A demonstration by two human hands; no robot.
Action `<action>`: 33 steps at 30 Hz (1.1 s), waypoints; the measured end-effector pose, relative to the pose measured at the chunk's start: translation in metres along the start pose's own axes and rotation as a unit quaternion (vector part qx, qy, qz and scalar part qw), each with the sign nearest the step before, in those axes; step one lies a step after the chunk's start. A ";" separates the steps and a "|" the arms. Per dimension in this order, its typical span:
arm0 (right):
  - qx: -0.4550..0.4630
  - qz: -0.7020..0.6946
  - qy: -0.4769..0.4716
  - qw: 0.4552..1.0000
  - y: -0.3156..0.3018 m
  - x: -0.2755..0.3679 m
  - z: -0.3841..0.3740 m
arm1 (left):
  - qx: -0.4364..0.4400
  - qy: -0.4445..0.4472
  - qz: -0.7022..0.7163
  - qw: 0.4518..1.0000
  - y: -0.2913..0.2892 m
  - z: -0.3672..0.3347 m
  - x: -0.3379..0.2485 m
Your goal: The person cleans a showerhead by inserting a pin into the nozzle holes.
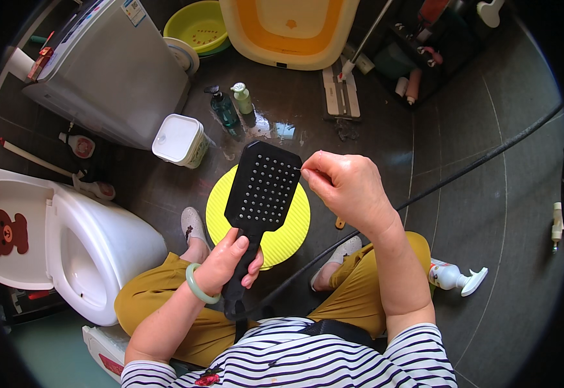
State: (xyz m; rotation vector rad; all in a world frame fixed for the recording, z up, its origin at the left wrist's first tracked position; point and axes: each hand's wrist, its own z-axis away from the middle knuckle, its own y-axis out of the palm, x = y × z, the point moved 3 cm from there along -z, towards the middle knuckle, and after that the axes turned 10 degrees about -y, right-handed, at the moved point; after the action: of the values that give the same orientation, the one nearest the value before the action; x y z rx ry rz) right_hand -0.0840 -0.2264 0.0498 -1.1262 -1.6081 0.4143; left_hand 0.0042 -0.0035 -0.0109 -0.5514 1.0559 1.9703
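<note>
My left hand (227, 262), with a pale green bangle at the wrist, is wrapped round the handle of a black hand shower head (266, 184). Its flat rectangular face, dotted with rows of small pale nozzles, is turned up. From near the handle's lower end a black hose (453, 181) runs off to the upper right. My right hand (347, 184) is closed in a pinch at the face's upper right edge. Between its thumb and forefinger is a thin needle-like thing (298, 169), too small to make out fully. Beneath the shower head is a round, ridged yellow top (288, 236).
A white lidded bucket (180, 140) and two pump bottles (222, 107) stand ahead on wet dark tiles. The toilet (110, 252) is at left, a washing machine (117, 71) behind it. A flat mop (341, 94) lies far ahead; a spray bottle (450, 276) lies right.
</note>
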 end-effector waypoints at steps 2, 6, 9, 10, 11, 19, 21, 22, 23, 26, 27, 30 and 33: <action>0.001 0.013 -0.008 1.000 0.002 0.000 0.001 | -0.022 0.010 -0.017 1.000 0.002 -0.001 0.000; -0.010 0.047 -0.025 0.999 0.008 0.001 0.002 | -0.044 0.012 -0.026 0.999 0.004 -0.002 0.000; -0.021 0.025 -0.019 0.999 0.009 0.000 0.000 | -0.036 0.011 -0.003 0.999 0.002 -0.001 -0.001; -0.031 0.003 -0.016 0.999 0.008 -0.001 -0.001 | -0.019 0.011 0.021 1.000 0.002 -0.001 -0.001; -0.030 0.004 -0.016 0.999 0.008 -0.003 -0.001 | -0.018 0.012 0.022 1.000 0.003 -0.002 -0.002; -0.038 -0.069 0.037 0.996 -0.003 -0.003 -0.001 | -0.023 -0.021 0.076 0.997 0.001 0.000 -0.007; -0.039 -0.077 0.032 0.996 -0.001 0.000 -0.001 | 0.004 -0.028 0.067 0.997 0.003 0.001 -0.008; -0.037 -0.069 0.026 0.997 0.000 0.001 -0.001 | 0.033 -0.030 0.052 0.998 0.004 0.001 -0.007; -0.035 -0.061 0.019 0.997 0.000 0.002 -0.001 | 0.032 -0.030 0.052 0.998 0.003 0.002 -0.006; -0.029 -0.052 0.016 0.998 -0.001 0.003 -0.002 | 0.045 -0.025 0.045 0.998 0.003 0.001 -0.005; -0.028 -0.052 0.016 0.998 -0.001 0.003 -0.001 | 0.046 -0.025 0.045 0.998 0.002 0.001 -0.004; -0.015 -0.049 0.018 0.999 0.000 0.003 -0.001 | 0.026 -0.028 0.048 0.998 0.007 0.003 -0.008; -0.014 -0.051 0.021 0.998 0.000 0.003 -0.001 | 0.021 -0.029 0.046 0.998 0.005 0.002 -0.008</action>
State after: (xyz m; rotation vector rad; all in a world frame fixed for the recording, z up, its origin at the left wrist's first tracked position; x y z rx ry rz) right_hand -0.0829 -0.2244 0.0516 -1.0620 -1.6321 0.2994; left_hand 0.0043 -0.0068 -0.0017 -0.4286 1.1001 2.0266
